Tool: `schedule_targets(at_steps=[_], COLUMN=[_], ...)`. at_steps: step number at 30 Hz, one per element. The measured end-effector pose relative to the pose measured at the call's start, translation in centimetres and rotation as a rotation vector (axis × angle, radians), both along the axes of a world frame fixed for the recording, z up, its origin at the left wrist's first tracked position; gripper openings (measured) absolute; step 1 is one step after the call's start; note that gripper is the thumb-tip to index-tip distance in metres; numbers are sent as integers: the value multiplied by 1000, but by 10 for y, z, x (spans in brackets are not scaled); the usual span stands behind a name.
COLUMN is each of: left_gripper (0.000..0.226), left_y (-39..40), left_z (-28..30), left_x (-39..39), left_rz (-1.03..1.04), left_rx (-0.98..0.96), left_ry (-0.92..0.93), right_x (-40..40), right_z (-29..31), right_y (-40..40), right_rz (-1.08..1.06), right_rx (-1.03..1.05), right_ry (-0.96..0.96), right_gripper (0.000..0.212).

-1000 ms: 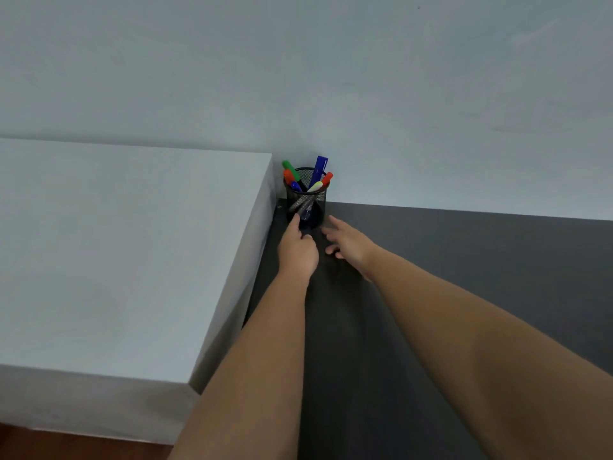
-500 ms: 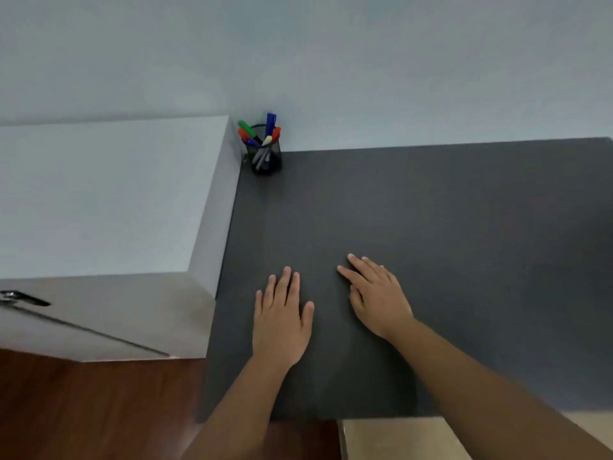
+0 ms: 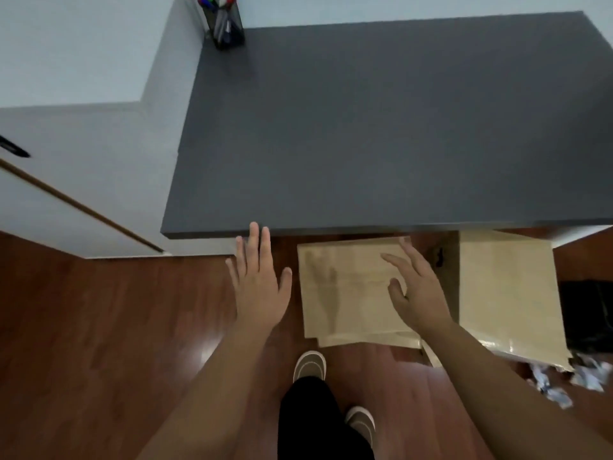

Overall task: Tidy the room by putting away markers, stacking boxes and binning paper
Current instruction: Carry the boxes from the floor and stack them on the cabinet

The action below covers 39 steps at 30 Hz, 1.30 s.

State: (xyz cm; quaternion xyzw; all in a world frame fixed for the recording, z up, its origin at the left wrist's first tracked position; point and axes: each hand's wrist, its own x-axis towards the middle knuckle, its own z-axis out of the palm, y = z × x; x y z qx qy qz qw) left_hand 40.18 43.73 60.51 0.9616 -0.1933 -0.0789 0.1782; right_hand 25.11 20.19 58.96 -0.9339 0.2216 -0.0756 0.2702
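Two tan cardboard boxes stand on the wooden floor below the desk's front edge: a smaller box [image 3: 348,287] in the middle and a bigger box [image 3: 507,293] to its right. My left hand [image 3: 258,280] hovers open, fingers spread, just left of the smaller box and holds nothing. My right hand [image 3: 418,287] is open above the smaller box's right side, also holding nothing. A black mesh pen cup [image 3: 225,21] full of coloured markers stands at the dark desk's [image 3: 381,127] far left corner. Crumpled paper [image 3: 564,380] lies on the floor at the right.
A white cabinet [image 3: 76,154] stands left of the desk, higher than it. A dark object [image 3: 587,317] sits on the floor right of the bigger box. My legs and white shoes [image 3: 310,365] are below the hands on the reddish wooden floor [image 3: 99,327].
My view tipped down from the pen cup to the floor. Both hands drew back from the cup, across the desk, and now hover past its front edge by the smaller box.
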Motion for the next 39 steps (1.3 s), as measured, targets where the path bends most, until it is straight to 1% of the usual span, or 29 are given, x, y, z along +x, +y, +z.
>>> schedule_targets(at_steps=[1,3,4,6,7,8,9,10,11,13,14,16,18,20,21,22,24,26,29,32,33,34,36,39], left_gripper=[80,80,80,80,86,97,111,119,117,100,91,76,72,61,51,42,30,32,40,38,41,49,65,67], left_y=[0,-2,0,-1,-1,0,1,0,-4,-14,-15,-10,9,27,36,45,65,88,132,182,201,221,262,315], left_z=[-11,-38,-59,-100,-123,-141,-155,-170,-174,-162,-156,-151,-155,-125,-98,-69,-16,28,81,130,143,155,173,211], left_x=[-16,-45,-57,-72,-78,-80,-83,-86,-89,-90,-89,-84,-77,-72,-73,-74,-73,-71,-64,-62,-60,-58,-50,-40], left_rz=[15,60,85,136,194,286,382,484,513,484,493,542,554,569,571,571,579,572,601,673,701,734,811,946], left_rx=[9,7,22,103,115,56,-59,-173,-238,-259,-303,-396,-475,-551,-586,-614,-626,-606,-615,-736,-770,-797,-839,-912], left_ry=[29,158,251,487,627,773,879,942,970,1002,1004,958,906,885,867,854,848,838,760,641,598,548,443,273], right_x=[-11,-34,-42,-56,-61,-66,-73,-77,-79,-80,-81,-81,-86,-93,-96,-99,-98,-92,-64,-23,-9,6,33,75], right_z=[-10,-37,-49,-80,-94,-108,-126,-138,-146,-148,-143,-124,-94,-58,-41,-24,8,41,84,128,144,158,191,231], right_y=[-3,-10,-13,-23,-28,-31,-35,-36,-35,-29,-26,-16,-5,7,13,19,34,49,74,113,130,146,184,240], right_rz=[-76,-201,-257,-426,-517,-596,-673,-743,-806,-855,-848,-809,-779,-754,-732,-700,-642,-575,-429,-261,-193,-134,-19,122], right_rx=[61,158,212,379,498,619,716,804,891,1012,1040,1020,996,1019,1020,1026,1081,1132,1165,1130,1095,1077,1131,1248], right_ry=[43,194,279,387,407,400,370,335,305,281,275,255,228,200,187,183,166,139,153,201,206,187,140,113], right_gripper=[46,50,54,63,68,74,79,81,79,62,51,33,23,13,12,16,23,27,33,46,47,45,37,38])
